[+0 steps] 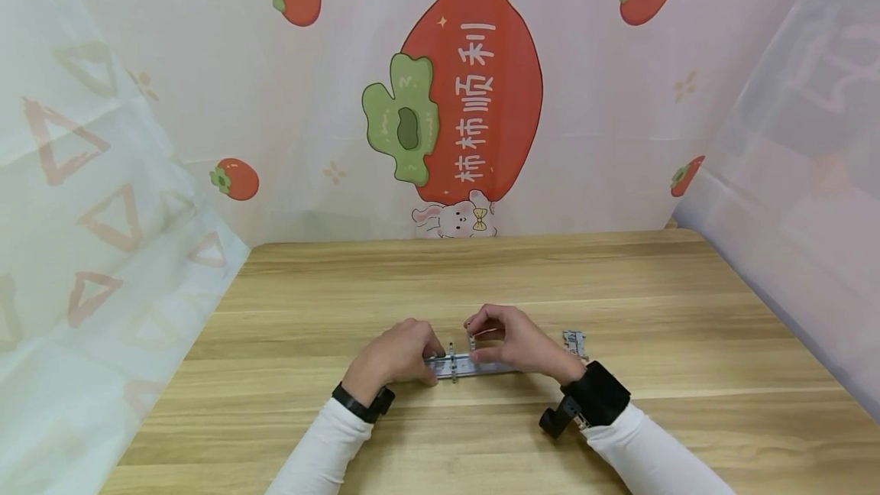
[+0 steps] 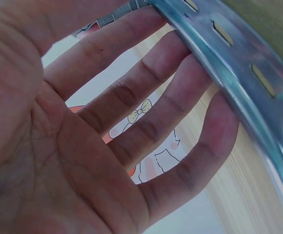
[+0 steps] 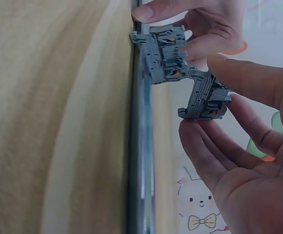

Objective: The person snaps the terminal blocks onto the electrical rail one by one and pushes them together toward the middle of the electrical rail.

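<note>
A slotted metal DIN rail [image 1: 464,366] lies crosswise in front of the person. The left hand [image 1: 399,354] grips its left part, fingertips along the far edge in the left wrist view and thumb on the near side. Beside that hand, a grey terminal block [image 3: 163,53] with orange spots sits upright across the rail. My right hand [image 1: 512,338] pinches a second grey terminal block [image 3: 207,97] between thumb and fingers. This held block is tilted, close over the rail and right beside the first one.
More grey terminal block parts [image 1: 574,342] lie on the wooden table [image 1: 309,289], to the right of the rail and partly behind the right wrist. A printed curtain [image 1: 584,136] hangs at the table's back edge, with cloth down both sides.
</note>
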A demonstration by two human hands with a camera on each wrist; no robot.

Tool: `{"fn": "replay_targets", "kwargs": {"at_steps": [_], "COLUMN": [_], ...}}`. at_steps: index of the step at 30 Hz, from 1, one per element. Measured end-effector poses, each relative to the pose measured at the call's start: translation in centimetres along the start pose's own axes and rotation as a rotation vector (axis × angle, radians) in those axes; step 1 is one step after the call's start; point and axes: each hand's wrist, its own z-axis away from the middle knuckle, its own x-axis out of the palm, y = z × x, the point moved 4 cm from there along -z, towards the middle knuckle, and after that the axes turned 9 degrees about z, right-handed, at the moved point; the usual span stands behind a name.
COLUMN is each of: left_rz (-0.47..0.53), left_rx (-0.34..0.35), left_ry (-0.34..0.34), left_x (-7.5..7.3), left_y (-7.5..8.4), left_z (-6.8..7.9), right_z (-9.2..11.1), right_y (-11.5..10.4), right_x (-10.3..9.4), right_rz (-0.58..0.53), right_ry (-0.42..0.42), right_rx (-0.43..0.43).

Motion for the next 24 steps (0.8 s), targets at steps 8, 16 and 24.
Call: {"fn": "replay_targets", "kwargs": {"at_steps": [8, 16, 24], "left_rz": [0.007, 0.010, 0.001], "left_rx": [-0.002, -0.030, -0.022], "left_ry": [-0.004, -0.007, -0.004], "left_x": [0.0, 0.0, 0.0], "left_y": [0.1, 0.0, -0.1], "left_z": [0.1, 0.1, 0.1], "right_z": [0.0, -0.1, 0.0], "right_y": [0.8, 1.1, 1.3], "right_x": [0.5, 0.9, 1.1], "right_rz": [-0.066, -0.077, -0.100], "right_ry": [0.002, -0.011, -0.020], "right_rx": [0.029, 0.071, 0.057]}}
